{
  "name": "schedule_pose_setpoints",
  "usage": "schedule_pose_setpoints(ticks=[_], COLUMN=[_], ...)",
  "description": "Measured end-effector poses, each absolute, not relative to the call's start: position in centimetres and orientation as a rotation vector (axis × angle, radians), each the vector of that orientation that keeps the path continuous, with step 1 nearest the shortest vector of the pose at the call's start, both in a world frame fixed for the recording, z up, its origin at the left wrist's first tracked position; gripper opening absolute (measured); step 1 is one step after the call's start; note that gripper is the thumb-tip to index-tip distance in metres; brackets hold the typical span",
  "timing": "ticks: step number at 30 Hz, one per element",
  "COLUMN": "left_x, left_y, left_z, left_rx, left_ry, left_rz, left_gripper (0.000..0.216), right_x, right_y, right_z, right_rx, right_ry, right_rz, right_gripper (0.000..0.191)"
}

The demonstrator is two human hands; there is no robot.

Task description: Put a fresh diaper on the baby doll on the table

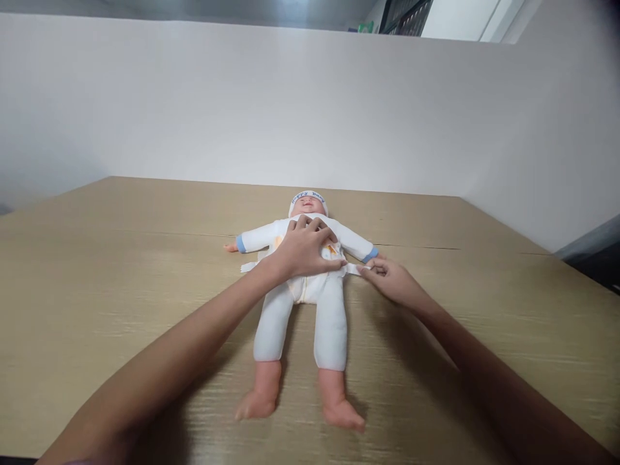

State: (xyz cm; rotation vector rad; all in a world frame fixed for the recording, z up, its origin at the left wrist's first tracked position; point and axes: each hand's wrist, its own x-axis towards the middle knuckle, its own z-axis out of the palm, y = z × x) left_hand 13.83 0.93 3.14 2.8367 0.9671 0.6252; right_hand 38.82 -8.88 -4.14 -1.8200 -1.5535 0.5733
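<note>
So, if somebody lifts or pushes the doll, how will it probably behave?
The doll probably sags in the middle, as its white legs look like stuffed cloth. Its feet look smooth and moulded, so likely keep their shape. Lying flat with arms spread, it seems unlikely to roll.

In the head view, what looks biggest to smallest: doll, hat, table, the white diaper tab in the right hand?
1. Wooden table
2. Baby doll
3. Lettered hat
4. Diaper tab in the right hand
</note>
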Motion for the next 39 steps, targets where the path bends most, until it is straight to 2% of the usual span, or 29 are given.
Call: schedule_pose_setpoints(ticks=[4,8,15,17,21,26,31,33,36,39], left_x=[14.0,13.9,13.9,13.8,13.7,13.7,12.4,10.7,6.8,2.4], left_y=[0.9,0.9,1.1,1.1,1.2,1.3,0.9,0.8,0.8,1.2], left_z=[3.1,3.2,3.1,3.1,3.0,3.1,3.8,3.7,2.5,0.3], left_rx=[2.844,2.826,2.714,2.707,2.716,2.711,2.655,2.548,2.396,2.376], left_ry=[0.963,0.948,0.938,0.932,0.937,0.918,0.759,0.727,0.890,1.179], left_rz=[0.591,0.595,0.685,0.683,0.670,0.665,0.741,0.888,1.111,1.056], left_gripper=[0.062,0.062,0.074,0.075,0.074,0.080,0.080,0.071,0.047,0.037], right_x=[38.1,35.1,31.6,31.9,32.7,32.7,32.6,32.9,33.3,33.4], right_y=[-8.0,-5.1,-3.1,-4.4,-7.2,-8.3,-7.9,-7.9,-7.9,-8.2], right_z=[-1.4,0.4,-0.6,-1.2,-2.4,-3.4,-4.2,-4.3,-4.5,-4.2], right_rx=[-1.593,-1.486,-1.438,-1.425,-1.304,-1.101,-1.032,-1.017,-1.020,-1.052], right_ry=[-1.419,-1.424,-1.481,-1.497,-1.634,-1.867,-1.946,-1.955,-1.975,-1.984], right_rz=[0.778,0.763,0.735,0.641,0.252,0.247,0.282,0.292,0.294,0.247], right_gripper=[0.053,0.050,0.050,0.047,0.036,0.054,0.060,0.059,0.059,0.058])
